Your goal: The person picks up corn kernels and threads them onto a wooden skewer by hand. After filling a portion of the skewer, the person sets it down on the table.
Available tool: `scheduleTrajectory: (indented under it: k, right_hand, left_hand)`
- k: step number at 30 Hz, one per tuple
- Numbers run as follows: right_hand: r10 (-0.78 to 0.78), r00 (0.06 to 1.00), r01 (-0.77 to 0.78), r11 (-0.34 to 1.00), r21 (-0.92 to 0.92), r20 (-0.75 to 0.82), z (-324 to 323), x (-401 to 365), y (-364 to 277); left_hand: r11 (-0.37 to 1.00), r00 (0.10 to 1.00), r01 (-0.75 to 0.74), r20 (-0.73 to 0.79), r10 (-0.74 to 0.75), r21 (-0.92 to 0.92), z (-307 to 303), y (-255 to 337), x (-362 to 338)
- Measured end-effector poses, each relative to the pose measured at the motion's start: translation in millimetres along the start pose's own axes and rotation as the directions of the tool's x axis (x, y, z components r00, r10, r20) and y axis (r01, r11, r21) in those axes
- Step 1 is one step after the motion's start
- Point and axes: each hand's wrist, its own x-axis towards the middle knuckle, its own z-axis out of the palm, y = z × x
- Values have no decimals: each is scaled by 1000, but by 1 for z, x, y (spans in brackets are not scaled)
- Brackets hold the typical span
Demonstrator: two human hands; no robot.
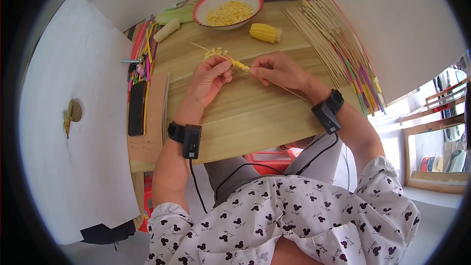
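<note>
Held item: one thin wooden skewer [288, 90], threaded with yellow corn kernels [239, 65] near its middle, carried aslant over the wooden table [225, 118]; left hand [209, 81], thumb and fingers pinching at one end of the threaded kernels; right hand [278, 70], thumb and forefinger pinching at the opposite end, the other fingers curled; the two grips, one on either side, seemingly to steady the stick and keep the row between them; skewer ends projecting past both hands, one up to the left, one down to the right, below the right wrist; loose kernels [216, 53] in a small scatter just beyond the left fingers, presumably for short reach, the far length of skewer passing over or close by them; red-rimmed bowl [195, 13] of kernels farther back, both hands lying between it and the body; part-stripped corn cob [264, 33] to its right; bare cob [167, 30] and green husk [177, 15] to its left; long sticks [314, 44], plain and coloured, along the right side, near the right forearm and a likely snag for its elbow; coloured sticks [139, 41], keys [142, 64] and dark phone [137, 109] on the left, the phone upon brown paper [149, 140]; a black device [192, 141] strapped to each wrist, cables [196, 186] trailing lapward, away from the fingers
</note>
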Motion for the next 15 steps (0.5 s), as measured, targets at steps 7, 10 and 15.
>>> scheduleTrajectory:
  k: [7, 10, 15]
  right_hand:
    - [-40, 999, 40, 999, -7, 9, 0, 2, 6]
    - [-21, 1000, 21, 1000, -2, 0, 0, 4, 9]
    - [10, 999, -8, 999, -38, 48, -3, 2, 3]
  left_hand:
    - [997, 999, -6, -52, 9, 73, 4, 4, -3]
    - [996, 998, -7, -60, 13, 93, 5, 4, -2]
    - [996, 997, -5, -81, 12, 93, 4, 5, -3]
